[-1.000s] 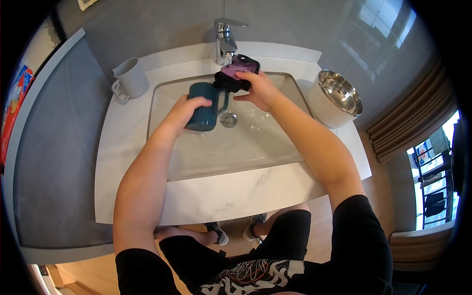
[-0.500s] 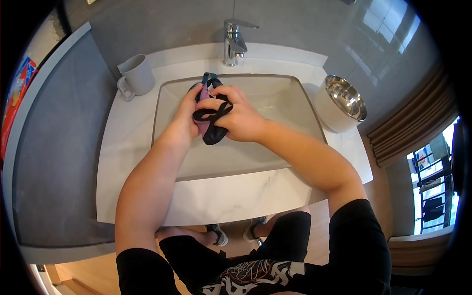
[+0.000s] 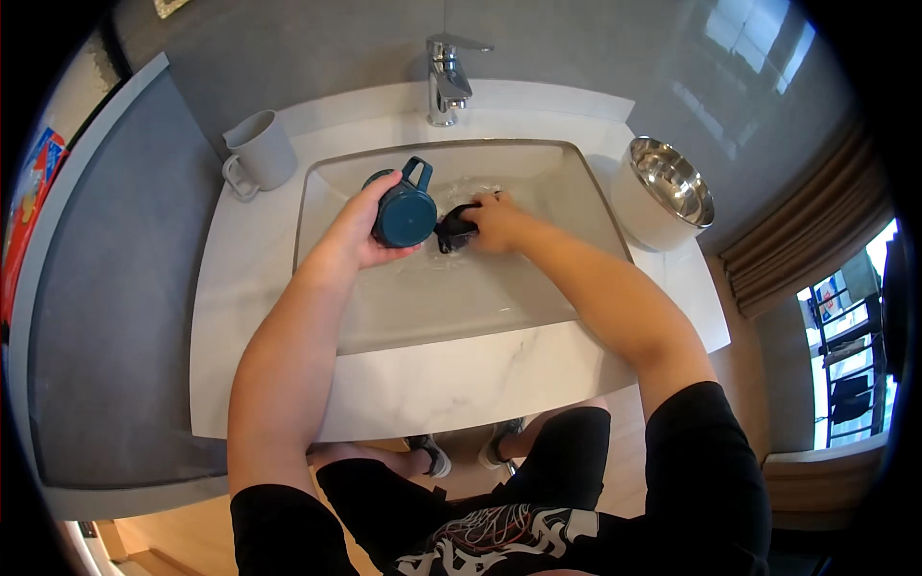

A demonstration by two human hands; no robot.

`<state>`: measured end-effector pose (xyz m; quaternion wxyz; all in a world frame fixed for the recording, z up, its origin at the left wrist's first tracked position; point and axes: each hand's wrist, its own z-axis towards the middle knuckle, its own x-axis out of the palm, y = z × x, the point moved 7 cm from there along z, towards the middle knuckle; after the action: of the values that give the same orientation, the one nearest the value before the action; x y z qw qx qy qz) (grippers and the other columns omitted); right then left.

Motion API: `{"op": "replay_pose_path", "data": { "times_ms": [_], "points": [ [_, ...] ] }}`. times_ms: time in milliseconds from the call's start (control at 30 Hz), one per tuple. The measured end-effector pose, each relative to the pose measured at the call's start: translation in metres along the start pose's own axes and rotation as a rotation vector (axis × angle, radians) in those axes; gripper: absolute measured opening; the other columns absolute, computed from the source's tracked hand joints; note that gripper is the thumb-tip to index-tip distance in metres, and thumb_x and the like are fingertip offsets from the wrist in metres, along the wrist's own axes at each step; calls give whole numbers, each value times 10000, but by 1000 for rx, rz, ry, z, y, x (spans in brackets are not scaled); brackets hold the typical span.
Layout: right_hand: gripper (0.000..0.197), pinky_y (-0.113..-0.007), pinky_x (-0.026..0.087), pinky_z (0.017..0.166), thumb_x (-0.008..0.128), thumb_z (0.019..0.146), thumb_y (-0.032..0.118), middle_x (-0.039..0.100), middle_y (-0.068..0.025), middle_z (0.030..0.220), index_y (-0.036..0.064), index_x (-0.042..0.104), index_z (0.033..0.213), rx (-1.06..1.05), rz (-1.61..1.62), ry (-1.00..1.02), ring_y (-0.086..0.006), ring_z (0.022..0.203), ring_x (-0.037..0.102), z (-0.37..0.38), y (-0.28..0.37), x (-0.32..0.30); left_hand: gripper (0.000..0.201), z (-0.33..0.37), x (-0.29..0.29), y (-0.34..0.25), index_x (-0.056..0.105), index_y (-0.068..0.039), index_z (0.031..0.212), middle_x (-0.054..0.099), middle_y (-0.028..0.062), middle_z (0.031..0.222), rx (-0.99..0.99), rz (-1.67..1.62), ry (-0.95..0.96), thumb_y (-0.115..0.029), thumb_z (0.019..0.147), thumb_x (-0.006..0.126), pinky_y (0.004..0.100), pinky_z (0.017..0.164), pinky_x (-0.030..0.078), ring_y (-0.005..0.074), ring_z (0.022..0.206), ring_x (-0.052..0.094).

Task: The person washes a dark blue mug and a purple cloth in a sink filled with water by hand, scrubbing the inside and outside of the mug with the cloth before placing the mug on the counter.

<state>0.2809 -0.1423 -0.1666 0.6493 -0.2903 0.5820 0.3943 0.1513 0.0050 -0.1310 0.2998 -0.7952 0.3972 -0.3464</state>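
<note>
Over the sink basin (image 3: 538, 307), my left hand (image 3: 360, 230) grips a dark teal mug (image 3: 405, 209) tipped on its side, its base toward the camera and its handle pointing up. My right hand (image 3: 495, 223) is closed on a dark sponge or cloth (image 3: 453, 230) pressed against the mug's right side. Both hands are above the drain area, below the chrome faucet (image 3: 446, 77). No water stream shows from the faucet.
A grey mug (image 3: 259, 152) stands on the white counter (image 3: 240, 317) left of the basin. A steel bowl (image 3: 665, 192) sits at the right. A grey wall runs behind, and a curtain and window are at the far right.
Both hands have come down and forward from under the faucet into the basin. The mug has turned so its base faces up toward me, with the sponge now at its side.
</note>
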Motion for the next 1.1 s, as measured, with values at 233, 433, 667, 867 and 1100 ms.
{"op": "replay_pose_path", "data": {
  "times_ms": [233, 433, 667, 867, 1100],
  "points": [
    [359, -446, 514, 737, 624, 807, 354, 647, -177, 1075, 64, 676, 1011, -72, 442, 627, -312, 928, 643, -6, 44, 3, 512, 3, -8, 8, 581, -174, 1114, 641, 103, 1058, -33, 4, 24, -599, 829, 607, 449, 730, 564, 281, 947, 637],
    [287, -341, 509, 586, 601, 874, 285, 634, -86, 807, 23, 638, 988, 627, 968, 409, -211, 735, 623, -5, 15, -8, 486, 13, -16, 12, 574, -173, 1139, 637, 103, 1065, -4, 23, -103, -571, 861, 588, 500, 740, 559, 288, 946, 636],
    [227, -347, 496, 695, 607, 908, 287, 613, -33, 895, 78, 597, 999, 27, 1180, -15, -164, 824, 590, -6, 96, -97, 473, 21, -19, 15, 575, -148, 1126, 637, 99, 1063, 79, 13, -82, -556, 887, 563, 509, 763, 551, 288, 934, 636],
    [192, -447, 503, 680, 622, 851, 289, 614, -95, 932, 115, 577, 919, -263, 320, -424, -327, 887, 595, -17, 110, -118, 437, 11, 13, 11, 583, -161, 1118, 638, 96, 1063, 66, -73, 66, -540, 910, 524, 483, 778, 551, 257, 937, 633],
    [191, -474, 478, 696, 568, 889, 247, 632, -152, 866, 67, 548, 948, 171, 545, -334, -392, 819, 596, -2, 64, -105, 479, 10, 3, 3, 544, -100, 1181, 641, 128, 1054, 165, -22, -96, -493, 907, 553, 479, 682, 588, 295, 865, 667]
  ]
}}
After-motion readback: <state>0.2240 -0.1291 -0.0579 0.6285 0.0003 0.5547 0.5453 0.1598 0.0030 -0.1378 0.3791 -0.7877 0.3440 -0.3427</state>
